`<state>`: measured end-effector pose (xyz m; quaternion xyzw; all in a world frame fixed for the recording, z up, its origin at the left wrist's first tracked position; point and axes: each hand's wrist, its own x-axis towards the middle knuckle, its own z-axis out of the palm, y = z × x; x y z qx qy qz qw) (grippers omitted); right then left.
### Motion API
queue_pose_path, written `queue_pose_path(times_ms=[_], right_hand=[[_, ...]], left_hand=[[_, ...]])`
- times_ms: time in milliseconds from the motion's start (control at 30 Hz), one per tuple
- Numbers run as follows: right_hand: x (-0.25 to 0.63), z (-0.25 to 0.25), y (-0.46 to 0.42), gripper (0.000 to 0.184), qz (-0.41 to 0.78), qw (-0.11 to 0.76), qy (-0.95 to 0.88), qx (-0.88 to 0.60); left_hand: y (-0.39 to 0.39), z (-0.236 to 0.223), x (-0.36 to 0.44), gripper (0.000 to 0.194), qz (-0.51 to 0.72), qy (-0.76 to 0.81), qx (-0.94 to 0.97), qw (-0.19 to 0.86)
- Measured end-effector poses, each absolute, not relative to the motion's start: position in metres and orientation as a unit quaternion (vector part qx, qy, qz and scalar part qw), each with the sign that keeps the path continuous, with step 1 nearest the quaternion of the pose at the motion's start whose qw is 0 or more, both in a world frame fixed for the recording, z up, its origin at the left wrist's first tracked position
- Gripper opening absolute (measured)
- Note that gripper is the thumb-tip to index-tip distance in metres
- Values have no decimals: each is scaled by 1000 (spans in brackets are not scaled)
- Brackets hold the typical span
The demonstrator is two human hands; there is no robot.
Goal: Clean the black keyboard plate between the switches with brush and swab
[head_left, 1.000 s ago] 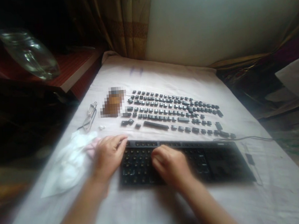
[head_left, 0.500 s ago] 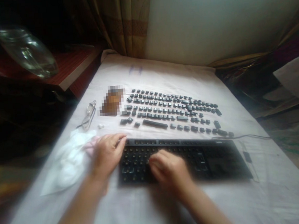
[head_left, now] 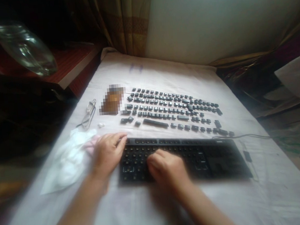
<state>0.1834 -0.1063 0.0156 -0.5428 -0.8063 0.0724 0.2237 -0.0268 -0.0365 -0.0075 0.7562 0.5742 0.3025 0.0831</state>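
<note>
A black keyboard (head_left: pixel 216 159) lies on the cloth with its keycaps taken off, leaving bare key sockets. At its upper left corner my left hand (head_left: pixel 108 152) is closed on the frame, thumb and fingers at the edge. My right hand (head_left: pixel 167 166) is curled over the left-middle sockets, fingertips down among them; whatever it pinches is hidden. Beyond the keyboard, loose black keycaps (head_left: pixel 170 104) are laid out in rows, with the long space bar (head_left: pixel 156 123) in the nearer part.
Left of the keyboard lie crumpled white tissue (head_left: pixel 70 160), a pink cloth (head_left: pixel 90 145) and eyeglasses (head_left: pixel 89 113). A pixelated brown object (head_left: pixel 112 101) is beside the keycaps. A cable (head_left: pixel 253 136) runs off right. A glass jar (head_left: pixel 25 49) stands on a wooden desk (head_left: pixel 76 64).
My right hand has shifted very slightly left over the sockets, still curled. My left hand stays at the corner, and the keycap rows look the same.
</note>
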Motion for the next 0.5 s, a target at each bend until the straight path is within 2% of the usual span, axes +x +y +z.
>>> queue_pose_path(times_ms=[500], right_hand=[[184, 18, -105, 19, 101, 227, -795, -554]], left_hand=[[-36, -8, -28, 27, 301, 571, 759, 85]])
